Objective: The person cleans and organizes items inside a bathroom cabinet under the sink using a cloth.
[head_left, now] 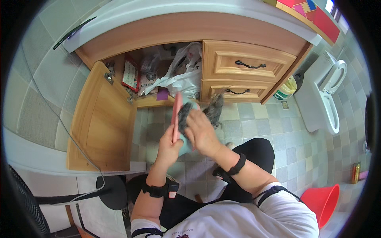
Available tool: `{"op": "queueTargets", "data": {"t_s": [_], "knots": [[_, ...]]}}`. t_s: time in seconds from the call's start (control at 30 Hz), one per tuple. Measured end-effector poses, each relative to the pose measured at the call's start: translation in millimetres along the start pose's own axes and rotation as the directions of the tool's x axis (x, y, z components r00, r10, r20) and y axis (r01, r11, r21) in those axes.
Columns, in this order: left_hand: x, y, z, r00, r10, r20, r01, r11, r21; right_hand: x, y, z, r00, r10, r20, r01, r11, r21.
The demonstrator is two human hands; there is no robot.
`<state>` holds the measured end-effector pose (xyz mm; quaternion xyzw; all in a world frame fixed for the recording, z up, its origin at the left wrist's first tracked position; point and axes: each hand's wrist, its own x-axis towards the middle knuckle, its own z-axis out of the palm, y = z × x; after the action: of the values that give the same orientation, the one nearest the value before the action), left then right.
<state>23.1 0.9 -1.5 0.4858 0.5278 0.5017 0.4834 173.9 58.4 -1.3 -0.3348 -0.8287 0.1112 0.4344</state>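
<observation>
Pinching a pink-and-blue tray-like thing [176, 117] in the left hand [170, 145], near the open cabinet [149, 102], with the right hand [201, 131] flattish over seemingly grey cloth [184, 115], too blurred to tell any grip. Probably wiping; best done braced firmly, pressing evenly.

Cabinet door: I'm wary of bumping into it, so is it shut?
No, the cabinet door stands swung open at the left, leaving a white plastic bag inside visible.
</observation>
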Motion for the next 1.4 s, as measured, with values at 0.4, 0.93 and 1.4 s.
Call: {"op": "queueTargets", "data": {"t_s": [0.4, 0.93, 1.4], "knots": [[-6.6, -1.1, -1.4, 0.998, 0.044, 0.054, -0.053, 0.984, 0.172, 3.5, 11.5, 14.9, 0.955, 0.296, 0.018, -0.291, 0.927, 0.237], [-4.3, 8.9, 8.6, 1.0, -0.023, 0.012, 0.013, 0.834, 0.552, 2.1, 4.9, 14.0, 0.999, 0.051, -0.01, -0.047, 0.969, 0.242], [-21.0, 19.3, 5.4, 0.993, 0.001, 0.116, -0.052, 0.899, 0.434, 12.0, 59.4, 12.9, 0.854, 0.46, 0.244, -0.52, 0.782, 0.344]]}}
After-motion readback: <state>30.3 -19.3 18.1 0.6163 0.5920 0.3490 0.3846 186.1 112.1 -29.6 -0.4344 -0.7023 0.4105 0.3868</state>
